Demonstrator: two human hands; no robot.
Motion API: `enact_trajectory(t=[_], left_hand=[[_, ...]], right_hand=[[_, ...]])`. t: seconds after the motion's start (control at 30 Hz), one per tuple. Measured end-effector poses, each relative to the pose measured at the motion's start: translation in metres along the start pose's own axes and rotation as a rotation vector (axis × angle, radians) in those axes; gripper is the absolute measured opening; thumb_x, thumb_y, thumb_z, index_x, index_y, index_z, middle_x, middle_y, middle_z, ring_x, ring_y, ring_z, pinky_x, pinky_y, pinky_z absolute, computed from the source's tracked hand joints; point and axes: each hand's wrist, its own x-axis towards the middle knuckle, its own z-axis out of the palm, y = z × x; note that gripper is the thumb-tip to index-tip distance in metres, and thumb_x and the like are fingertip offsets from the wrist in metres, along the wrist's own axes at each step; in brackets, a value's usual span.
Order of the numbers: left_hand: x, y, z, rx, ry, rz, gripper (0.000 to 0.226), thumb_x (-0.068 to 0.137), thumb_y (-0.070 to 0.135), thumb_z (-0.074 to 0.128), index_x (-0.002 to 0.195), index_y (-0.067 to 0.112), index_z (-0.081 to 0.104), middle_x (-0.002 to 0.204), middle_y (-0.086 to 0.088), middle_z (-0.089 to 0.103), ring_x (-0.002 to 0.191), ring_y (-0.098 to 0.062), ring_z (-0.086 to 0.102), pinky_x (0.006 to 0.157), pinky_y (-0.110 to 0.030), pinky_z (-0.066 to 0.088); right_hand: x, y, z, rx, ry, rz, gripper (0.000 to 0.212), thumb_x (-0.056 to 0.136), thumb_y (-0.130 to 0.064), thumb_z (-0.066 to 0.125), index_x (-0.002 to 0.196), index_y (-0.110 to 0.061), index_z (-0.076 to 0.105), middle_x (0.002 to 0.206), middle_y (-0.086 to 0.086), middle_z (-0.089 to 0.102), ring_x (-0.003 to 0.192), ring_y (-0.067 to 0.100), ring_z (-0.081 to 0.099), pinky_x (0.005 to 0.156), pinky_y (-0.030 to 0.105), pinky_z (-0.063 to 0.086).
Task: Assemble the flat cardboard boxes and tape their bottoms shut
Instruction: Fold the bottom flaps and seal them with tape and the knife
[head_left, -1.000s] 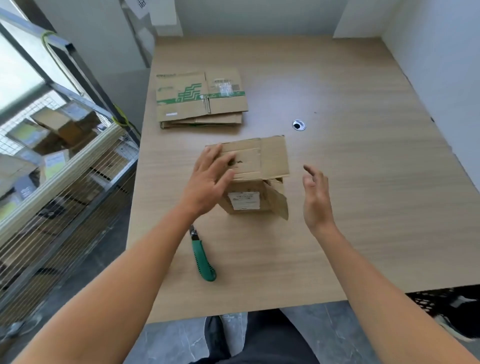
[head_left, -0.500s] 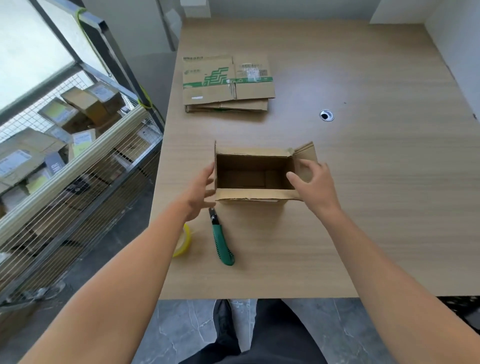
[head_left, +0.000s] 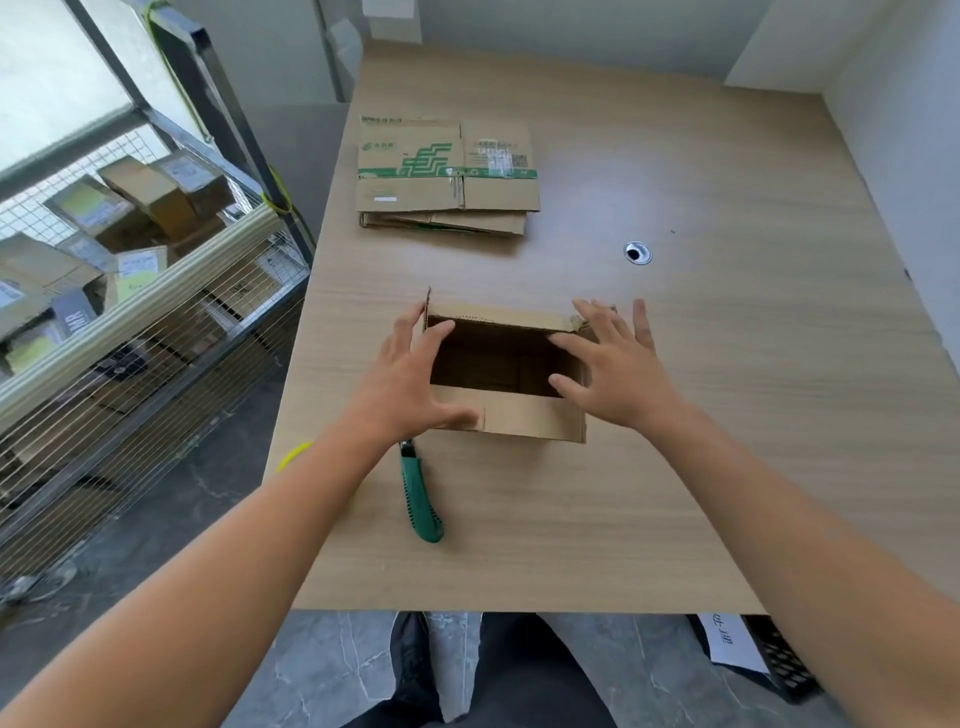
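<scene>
1. Wooden table (head_left: 727, 415) filled most of the head view. The person stood at its near edge with both bare forearms reaching out over it.
2. Wire-mesh rack (head_left: 130, 364) stood off the table's left edge. Its upper shelf held an assortment of made-up cardboard parcels, several with labels.
3. Stack of flat cardboard boxes (head_left: 447, 176) lay at the far left of the table, well apart from the working area. The top sheet bore green print and a green stripe, and the lower sheets showed fanned out at the near edge.
4. Open box (head_left: 519, 421) stood erected near the middle of the table, just in front of the person, with its mouth up and a dark interior. The near flap was folded outward and the far flap stood at the rim. Bottom seam not visible from this angle.
5. Left hand (head_left: 410, 379) was at the box's left end, fingers straight and spread. The thumb lay along the near flap and the fingertips reached the left wall's top edge. No grip closed round anything.
6. Right hand (head_left: 613, 374) was at the box's right end, fingers splayed wide and flat over the right-hand flap, with the thumb and forefinger over the opening. Could not tell how firmly it pressed.
7. Black crate (head_left: 779, 670) was on the floor under the table's near right corner, only partly seen, with a white sheet lying on it.
8. Green utility knife (head_left: 423, 499) lay on the table just nearer than the box, below the left wrist, with its blade end toward the box.
9. Yellow tape roll (head_left: 293, 454) was at the table's left edge, mostly hidden by the left forearm.
10. Metal cable grommet (head_left: 637, 253) was set in the tabletop, beyond and to the right of the box.
</scene>
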Motion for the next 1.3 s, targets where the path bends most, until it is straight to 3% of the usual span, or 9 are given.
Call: enact_trajectory(t=[0.17, 0.23, 0.47, 0.57, 0.7, 0.83, 1.07, 1.2, 1.3], left_hand=[[0.011, -0.001, -0.008, 0.22, 0.096, 0.017, 0.134, 0.05, 0.067, 0.088, 0.157, 0.038, 0.013, 0.165, 0.009, -0.004, 0.148, -0.031, 0.02, 0.113, -0.054, 0.037], [0.011, -0.006, -0.01, 0.29, 0.191, 0.022, 0.125, 0.051, 0.071, 0.085, 0.154, 0.037, 0.024, 0.165, 0.001, 0.0, 0.145, -0.033, 0.021, 0.108, -0.058, 0.039], [0.015, -0.01, 0.012, 0.458, 0.252, -0.262, 0.098, 0.083, 0.079, 0.044, 0.157, 0.02, 0.02, 0.165, 0.0, -0.015, 0.151, -0.026, -0.02, 0.121, -0.049, -0.004], [0.021, 0.0, 0.031, 0.304, 0.186, -0.328, 0.084, 0.093, 0.069, 0.033, 0.16, 0.027, 0.006, 0.167, -0.001, -0.008, 0.152, -0.022, -0.017, 0.123, -0.047, -0.001], [0.033, 0.005, 0.049, 0.0, 0.168, -0.352, 0.097, 0.086, 0.075, 0.047, 0.158, 0.028, 0.004, 0.167, -0.003, 0.008, 0.154, -0.025, 0.0, 0.125, -0.049, 0.009], [0.052, 0.001, 0.052, -0.128, 0.203, -0.26, 0.091, 0.085, 0.065, 0.059, 0.155, 0.027, 0.015, 0.158, -0.005, 0.024, 0.147, -0.026, 0.023, 0.119, -0.052, 0.026], [0.086, 0.044, 0.047, -0.102, 0.381, -0.334, 0.101, 0.082, 0.075, 0.054, 0.156, 0.035, -0.002, 0.165, -0.001, -0.011, 0.153, -0.029, 0.0, 0.12, -0.049, 0.014], [0.094, 0.1, 0.087, -0.608, 0.22, -0.343, 0.101, 0.08, 0.047, 0.075, 0.155, 0.032, 0.009, 0.159, -0.003, 0.027, 0.145, -0.017, 0.029, 0.117, -0.031, 0.022], [0.11, 0.139, 0.112, -0.921, 0.089, -0.399, 0.053, 0.087, 0.022, 0.074, 0.134, 0.019, 0.05, 0.123, 0.0, 0.067, 0.11, -0.016, 0.066, 0.095, -0.033, 0.052]], right_hand=[[0.045, 0.021, -0.006, 0.091, -0.126, -0.008, 0.064, 0.093, -0.054, 0.056, 0.153, -0.037, 0.037, 0.13, 0.01, 0.048, 0.113, 0.031, 0.056, 0.102, 0.045, 0.043], [0.057, 0.028, -0.004, 0.216, -0.186, 0.049, 0.07, 0.093, -0.055, 0.057, 0.154, -0.034, 0.03, 0.121, 0.007, 0.05, 0.11, 0.03, 0.055, 0.093, 0.044, 0.048], [0.056, 0.026, 0.033, 0.274, -0.234, 0.077, 0.066, 0.089, -0.07, 0.051, 0.125, -0.015, 0.05, 0.123, 0.004, 0.039, 0.119, 0.024, 0.04, 0.098, 0.039, 0.043], [0.055, 0.026, 0.038, 0.342, -0.189, 0.004, 0.04, 0.094, -0.053, 0.057, 0.103, -0.016, 0.047, 0.122, 0.005, 0.04, 0.115, 0.027, 0.04, 0.093, 0.035, 0.039], [0.049, 0.028, 0.042, 0.674, -0.329, 0.029, 0.046, 0.1, -0.039, 0.058, 0.141, -0.027, 0.043, 0.135, 0.001, 0.059, 0.12, 0.023, 0.056, 0.092, 0.032, 0.041], [0.045, 0.027, 0.048, 0.793, -0.264, 0.168, 0.045, 0.104, -0.033, 0.05, 0.148, -0.038, 0.043, 0.135, -0.003, 0.064, 0.122, 0.022, 0.058, 0.095, 0.028, 0.042], [0.025, 0.023, 0.042, 0.814, 0.04, 0.482, 0.046, 0.108, -0.026, 0.042, 0.154, -0.022, 0.04, 0.152, 0.0, 0.051, 0.139, 0.021, 0.047, 0.114, 0.031, 0.036], [0.006, 0.052, 0.033, 0.782, 0.181, 0.676, 0.048, 0.108, -0.027, 0.041, 0.156, -0.02, 0.037, 0.158, -0.002, 0.043, 0.145, 0.016, 0.039, 0.114, 0.023, 0.026], [-0.01, 0.088, 0.022, 0.78, 0.22, 0.774, 0.049, 0.107, -0.028, 0.043, 0.156, -0.021, 0.037, 0.158, -0.002, 0.042, 0.146, 0.016, 0.037, 0.116, 0.025, 0.026]])
